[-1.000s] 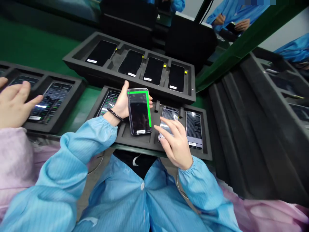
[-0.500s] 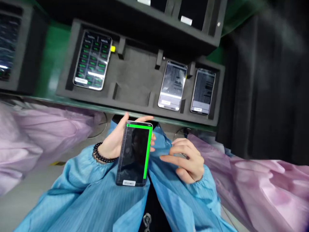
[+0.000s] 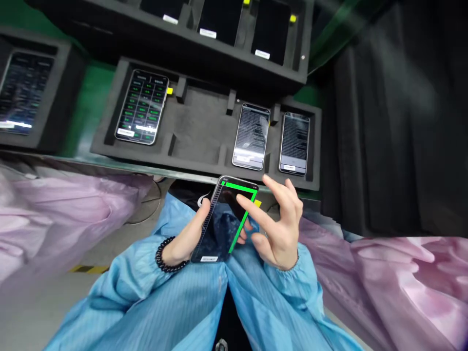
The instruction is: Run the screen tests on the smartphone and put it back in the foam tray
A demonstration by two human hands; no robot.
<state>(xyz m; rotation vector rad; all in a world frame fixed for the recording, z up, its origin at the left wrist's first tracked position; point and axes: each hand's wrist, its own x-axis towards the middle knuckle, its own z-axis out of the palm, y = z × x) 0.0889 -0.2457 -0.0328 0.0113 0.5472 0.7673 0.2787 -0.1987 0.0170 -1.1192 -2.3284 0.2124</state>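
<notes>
While the phone (image 3: pixel 223 222) is clasped in a narrow grip along its edges by the left hand (image 3: pixel 185 242), below the foam tray (image 3: pixel 106 146), the right hand (image 3: pixel 280 231) is held open beside it, one finger (image 3: pixel 252 209) over the screen; a slot (image 3: pixel 197 131) in the tray is left empty.

near foam tray (image 3: pixel 197 141): three lit phones (image 3: pixel 142 107) | upper tray (image 3: pixel 109 29): dark phones (image 3: pixel 220 22) | pink sheeting (image 3: pixel 409 287), probably plastic
</notes>
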